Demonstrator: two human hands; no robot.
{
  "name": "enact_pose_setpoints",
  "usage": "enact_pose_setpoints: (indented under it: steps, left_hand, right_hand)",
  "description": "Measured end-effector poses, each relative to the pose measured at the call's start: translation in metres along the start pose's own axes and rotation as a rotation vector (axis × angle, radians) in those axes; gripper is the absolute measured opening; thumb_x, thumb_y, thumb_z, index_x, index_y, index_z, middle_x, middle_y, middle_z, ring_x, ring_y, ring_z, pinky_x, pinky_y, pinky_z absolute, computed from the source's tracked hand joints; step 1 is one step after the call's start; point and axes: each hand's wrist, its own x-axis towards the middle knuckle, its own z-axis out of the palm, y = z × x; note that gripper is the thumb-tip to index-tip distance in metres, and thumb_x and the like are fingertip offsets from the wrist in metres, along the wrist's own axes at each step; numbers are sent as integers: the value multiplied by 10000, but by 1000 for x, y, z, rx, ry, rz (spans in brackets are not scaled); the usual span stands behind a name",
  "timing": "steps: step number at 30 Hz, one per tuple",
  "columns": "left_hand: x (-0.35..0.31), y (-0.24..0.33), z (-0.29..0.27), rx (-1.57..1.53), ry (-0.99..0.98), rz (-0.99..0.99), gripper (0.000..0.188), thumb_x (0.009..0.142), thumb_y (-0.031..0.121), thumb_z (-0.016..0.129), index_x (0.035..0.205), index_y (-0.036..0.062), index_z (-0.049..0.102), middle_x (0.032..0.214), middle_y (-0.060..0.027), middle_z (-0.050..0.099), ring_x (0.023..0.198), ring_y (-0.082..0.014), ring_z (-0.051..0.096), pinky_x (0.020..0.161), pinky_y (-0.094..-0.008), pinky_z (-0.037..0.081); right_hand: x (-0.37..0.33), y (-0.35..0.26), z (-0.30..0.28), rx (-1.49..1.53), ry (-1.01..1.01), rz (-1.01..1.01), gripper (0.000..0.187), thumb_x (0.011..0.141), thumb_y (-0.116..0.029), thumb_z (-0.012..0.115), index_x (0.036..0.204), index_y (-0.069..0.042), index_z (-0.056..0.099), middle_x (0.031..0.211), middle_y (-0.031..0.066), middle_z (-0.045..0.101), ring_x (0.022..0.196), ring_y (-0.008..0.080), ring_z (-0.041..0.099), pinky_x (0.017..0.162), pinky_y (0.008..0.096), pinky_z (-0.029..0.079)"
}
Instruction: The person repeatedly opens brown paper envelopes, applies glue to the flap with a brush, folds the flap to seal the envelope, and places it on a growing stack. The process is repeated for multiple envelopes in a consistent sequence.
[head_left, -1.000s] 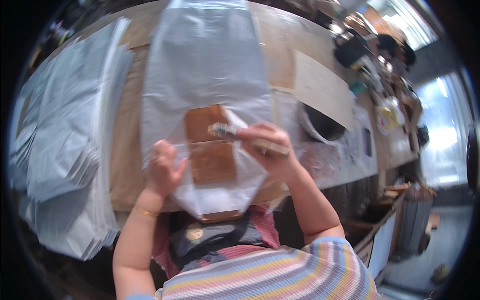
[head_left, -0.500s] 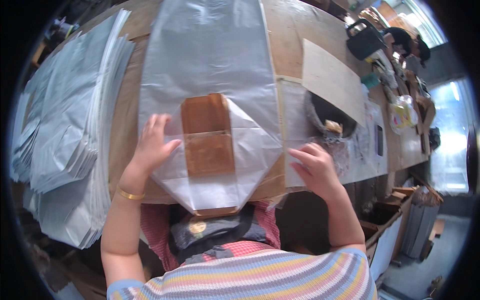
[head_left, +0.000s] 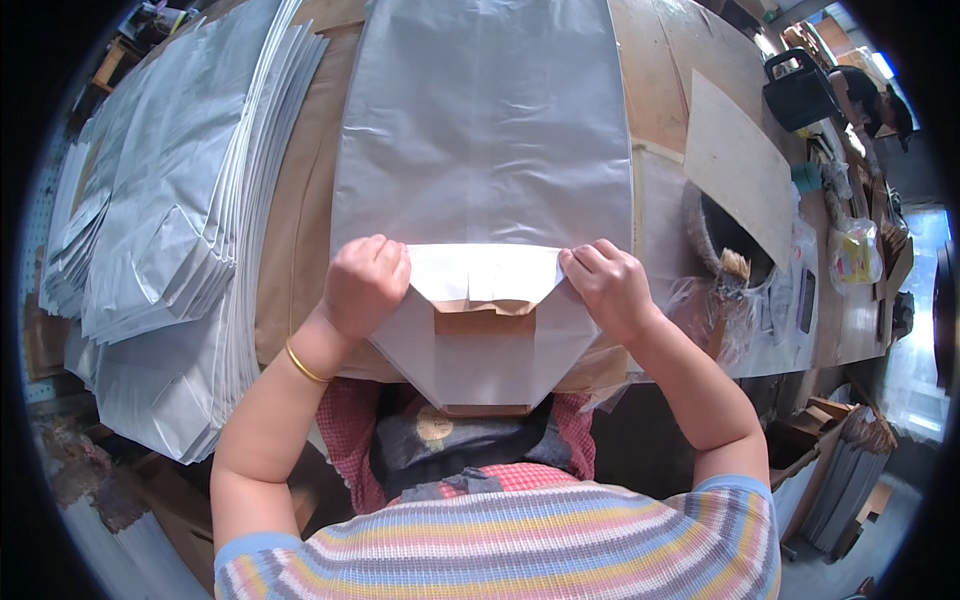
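A large silvery-white paper sack (head_left: 485, 130) lies flat before me, its near end opened out into an angled shape. My left hand (head_left: 368, 283) is closed on the left corner of the sack's white end flap (head_left: 485, 268). At the flap's right corner, my right hand (head_left: 608, 285) pinches the edge in the same way. Between them the flap is folded over, its brown-edged rim toward me. Part of the sack's brown inner layer (head_left: 485, 323) shows below that rim. The sack's nearest edge reaches the table's front edge, by my apron (head_left: 460, 440).
Several similar sacks (head_left: 170, 200) lie stacked at the left. On the right, a pale board (head_left: 735, 160) partly covers a dark round tub (head_left: 708, 230), with a brush (head_left: 735, 262) at it. A black jug (head_left: 798, 92) and a person (head_left: 872, 105) are at the far right.
Both hands, apart from the sack and open before, have come in and closed on the flap's corners. The flap is now folded over, covering much of the brown layer. The view has shifted.
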Motion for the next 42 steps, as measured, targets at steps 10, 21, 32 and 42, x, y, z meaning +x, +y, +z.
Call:
enact_pose_setpoints:
  steps: [10, 21, 32, 42]
  left_hand:
    - [-26, 38, -45, -158, -316, -13, 323, 859, 81, 525, 1147, -11, 638, 1349, -205, 539, 1306, -318, 480, 1133, -445, 313]
    - [-13, 43, -33, -257, -329, 5, 446, 802, 131, 582, 1246, 114, 620, 1209, -79, 507, 1183, -267, 464, 1048, -407, 366]
    - [-18, 30, -38, -699, -412, -94, 357, 783, 38, 591, 1136, 17, 641, 1333, -124, 576, 1241, -341, 481, 1058, -422, 391]
    - [-32, 28, -61, -706, -488, -130, 407, 642, 191, 679, 1021, 47, 647, 1472, -259, 388, 1411, -416, 298, 1156, -516, 247]
  right_hand:
    - [-25, -40, -34, 11, -296, -38, 545, 803, -101, 586, 1336, -26, 500, 1366, 146, 490, 1289, 312, 471, 1053, 383, 420]
    - [-9, -50, -25, 94, -301, -26, 619, 784, -155, 628, 1385, -212, 491, 1285, 103, 462, 1153, 272, 487, 984, 401, 426]
    - [-65, -59, -29, 400, -137, 227, 365, 648, 13, 607, 1011, -25, 613, 1000, 120, 595, 964, 320, 572, 859, 419, 486]
    - [-59, -53, -27, 696, -17, 245, 410, 624, -123, 809, 997, -54, 654, 963, 98, 662, 898, 293, 649, 765, 383, 540]
